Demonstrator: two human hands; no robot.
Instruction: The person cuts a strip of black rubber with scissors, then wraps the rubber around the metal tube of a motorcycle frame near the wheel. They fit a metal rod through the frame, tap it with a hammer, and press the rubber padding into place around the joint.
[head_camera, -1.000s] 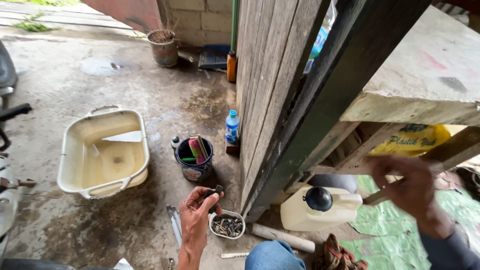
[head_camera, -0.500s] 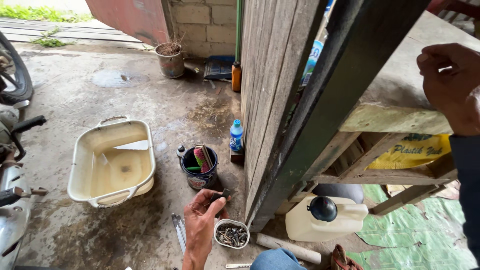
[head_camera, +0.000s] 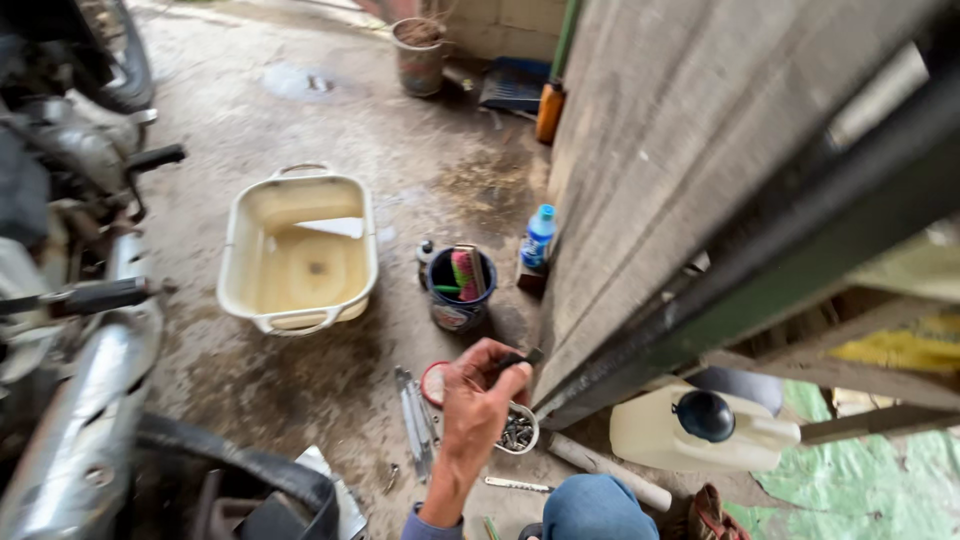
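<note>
A: Grey concrete floor (head_camera: 330, 120), wet and stained, is seen under everything. What is noted of the hands?

B: One hand only is seen, taken as the left hand (head_camera: 480, 395), reaching forward over the floor. Its fingers are pinched shut on a small dark tool (head_camera: 522, 358), held by the thumb and fingertips; the tool's kind cannot be told. The right hand is not in view.

A: And below the hand?

B: A small bowl of metal bits (head_camera: 518, 430) is placed on the floor just under and beside the hand, partly hidden by it. A red lid (head_camera: 432, 382) lies just to its left, and flat metal wrenches (head_camera: 412, 425) are laid out beside that.

A: Further off?

B: A dark can (head_camera: 460, 300) stuffed with brushes is stood near the wooden wall (head_camera: 680, 170), with a blue-capped bottle (head_camera: 538, 236) beside it. A cream plastic tub (head_camera: 300, 250) holding murky water is set to the left. A white jug with a black cap (head_camera: 690, 432) is lying by the wall's base. A motorcycle (head_camera: 70, 300) is parked along the left edge, and a knee in blue cloth (head_camera: 595, 505) is seen at the bottom.
</note>
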